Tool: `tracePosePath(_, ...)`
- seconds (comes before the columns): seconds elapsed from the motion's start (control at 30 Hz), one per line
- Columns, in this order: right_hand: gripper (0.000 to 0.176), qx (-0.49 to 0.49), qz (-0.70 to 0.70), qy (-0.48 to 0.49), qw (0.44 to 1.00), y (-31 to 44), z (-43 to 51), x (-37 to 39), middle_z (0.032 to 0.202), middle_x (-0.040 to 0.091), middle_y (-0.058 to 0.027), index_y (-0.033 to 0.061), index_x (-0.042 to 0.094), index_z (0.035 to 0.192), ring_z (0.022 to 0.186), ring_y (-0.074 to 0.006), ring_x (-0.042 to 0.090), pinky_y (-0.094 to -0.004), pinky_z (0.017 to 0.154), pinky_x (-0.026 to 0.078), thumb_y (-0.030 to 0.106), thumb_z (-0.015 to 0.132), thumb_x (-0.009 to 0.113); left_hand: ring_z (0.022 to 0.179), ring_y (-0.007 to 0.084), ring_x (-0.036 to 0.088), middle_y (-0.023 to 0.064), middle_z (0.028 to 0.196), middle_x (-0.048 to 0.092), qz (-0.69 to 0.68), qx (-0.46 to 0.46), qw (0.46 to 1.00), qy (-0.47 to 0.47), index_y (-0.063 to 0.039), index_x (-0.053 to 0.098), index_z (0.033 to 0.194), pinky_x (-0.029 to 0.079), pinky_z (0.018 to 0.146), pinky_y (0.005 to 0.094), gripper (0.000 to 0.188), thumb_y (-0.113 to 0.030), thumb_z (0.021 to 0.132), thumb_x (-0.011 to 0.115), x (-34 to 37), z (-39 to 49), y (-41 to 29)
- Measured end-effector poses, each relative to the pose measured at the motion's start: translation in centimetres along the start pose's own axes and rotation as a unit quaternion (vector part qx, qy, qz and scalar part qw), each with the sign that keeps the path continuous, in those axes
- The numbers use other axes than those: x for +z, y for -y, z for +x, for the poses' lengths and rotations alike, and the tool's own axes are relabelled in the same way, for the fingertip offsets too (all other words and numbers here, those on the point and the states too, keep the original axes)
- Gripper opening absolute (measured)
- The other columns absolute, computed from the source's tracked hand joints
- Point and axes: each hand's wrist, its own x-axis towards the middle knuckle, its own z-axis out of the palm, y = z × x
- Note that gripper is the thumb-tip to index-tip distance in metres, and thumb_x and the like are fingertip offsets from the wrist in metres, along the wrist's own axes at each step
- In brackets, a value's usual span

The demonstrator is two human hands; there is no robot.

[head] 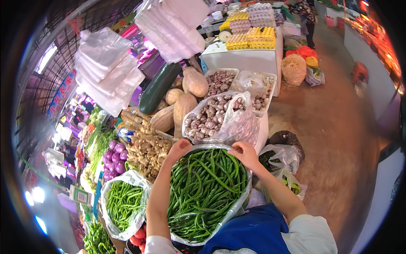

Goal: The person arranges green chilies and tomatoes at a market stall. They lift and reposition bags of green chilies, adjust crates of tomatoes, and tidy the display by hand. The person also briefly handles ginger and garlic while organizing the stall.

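Long green chili peppers (206,190) fill a large container in front of me, lined with a clear plastic bag (203,146) folded over the rim. At the far left of that rim, my left hand (177,150) pinches the plastic edge. Opposite it, at the far right corner, my right hand (246,155) has its thumb and fingers curled on the same edge. Just beyond both hands is a bag-lined tray of garlic bulbs (207,119), its loose plastic (242,127) gathered on the right. Ginger (149,149) lies close to my left hand.
Left stand thinner green peppers (125,201) in a lined container, red onions (115,157) and tomatoes (139,237). Pumpkins (185,108) and a winter melon (158,89) lie beyond. Plastic bags (104,66) hang overhead. Egg trays (260,38) top a white counter. Filled bags (282,157) sit on the right floor.
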Motion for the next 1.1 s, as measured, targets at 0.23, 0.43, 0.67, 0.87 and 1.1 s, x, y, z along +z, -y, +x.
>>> tracePosePath(0.23, 0.028, 0.065, -0.066, 0.064, 0.994, -0.4, 2.1, 0.3, 0.073, 0.067, -0.0158, 0.0008, 0.07, 0.082, 0.065, -0.0285, 0.066, -0.0373, 0.062, 0.05, 0.029, 0.081, 0.07, 0.075, 0.0064, 0.056, -0.0025, 0.083, 0.066, 0.058, -0.088, 0.992, 0.071, -0.001, 0.071, 0.095, 0.045, 0.07, 0.024, 0.022, -0.021, 0.086, 0.07, -0.8, -0.8, -2.3)
tracePosePath(0.43, 0.03, 0.418, 0.293, 0.117, 0.852, -4.8, 3.4, 1.7, 0.063, 0.062, -0.007, -0.004, 0.067, 0.076, 0.053, -0.0164, 0.057, -0.0317, 0.049, 0.045, 0.024, 0.088, 0.068, 0.07, 0.0067, 0.053, -0.0034, 0.078, 0.063, -0.001, -0.13, 0.988, 0.085, -0.003, 0.069, 0.09, 0.042, 0.064, 0.0239, 0.016, -0.018, 0.089, 0.065, 0.0, 1.7, -1.1)
tracePosePath(0.67, 0.02, 0.52, 0.493, 0.253, 0.651, -8.5, 4.6, 2.5, 0.061, 0.058, -0.0008, 0.003, 0.064, 0.078, 0.041, -0.011, 0.046, -0.0263, 0.038, 0.039, 0.018, 0.091, 0.064, 0.076, 0.0258, 0.063, 0.014, 0.083, 0.069, 0.221, -0.107, 0.958, 0.149, 0.003, 0.07, 0.093, 0.048, 0.071, 0.0358, 0.028, -0.024, 0.086, 0.064, 1.2, 5.5, 2.5)
tracePosePath(0.87, 0.032, 0.313, 0.308, 0.053, 0.897, -5.6, 0.2, 0.6, 0.076, 0.062, -0.0021, 0.0018, 0.063, 0.087, 0.065, -0.0089, 0.056, -0.0244, 0.061, 0.046, 0.034, 0.09, 0.067, 0.088, 0.0381, 0.066, 0.025, 0.096, 0.068, 0.325, -0.088, 0.937, 0.096, 0.001, 0.07, 0.095, 0.05, 0.078, 0.0422, 0.041, -0.035, 0.077, 0.067, 2.2, 6.9, 5.1)
tracePosePath(1.1, 0.025, 0.228, 0.099, -0.113, 0.962, -2.0, -4.1, -7.3, 0.073, 0.06, -0.001, 0.0026, 0.062, 0.09, 0.064, -0.0067, 0.053, -0.0221, 0.058, 0.042, 0.027, 0.094, 0.061, 0.069, 0.0065, 0.057, 0.001, 0.076, 0.065, -0.074, -0.04, 0.986, -0.147, -0.002, 0.069, 0.093, 0.048, 0.066, 0.0267, 0.036, -0.037, 0.086, 0.067, -4.5, -4.6, -0.4)
